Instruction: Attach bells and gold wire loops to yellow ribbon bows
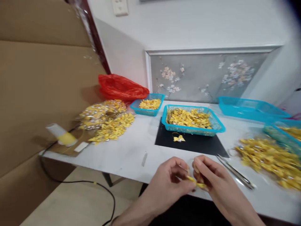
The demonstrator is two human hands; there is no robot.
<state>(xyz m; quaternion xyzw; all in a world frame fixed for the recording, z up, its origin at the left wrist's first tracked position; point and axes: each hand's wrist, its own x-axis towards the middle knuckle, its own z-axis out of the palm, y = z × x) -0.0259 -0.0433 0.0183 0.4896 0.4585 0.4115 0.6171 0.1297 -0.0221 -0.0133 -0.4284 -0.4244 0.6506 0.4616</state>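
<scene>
Both hands meet over the table's front edge, around a small yellow ribbon bow (199,185). My left hand (170,180) pinches one end of it between thumb and fingers. At the other end, my right hand (210,175) is closed, its fingertips partly hiding the bow. Another yellow bow with a thin loop (179,138) lies beyond them on a black sheet (162,138). A blue basket (217,127) heaped with yellow bows stands on the back of that sheet. Metal tweezers (236,172) rest just right of my right hand.
Piles of bows lie at left (115,127) and right (270,160). Blue trays (251,108) stand at the back right, and a smaller blue basket (147,112) near a red plastic bag (122,88). A yellow-and-white spool (61,135) is by the cardboard (42,88).
</scene>
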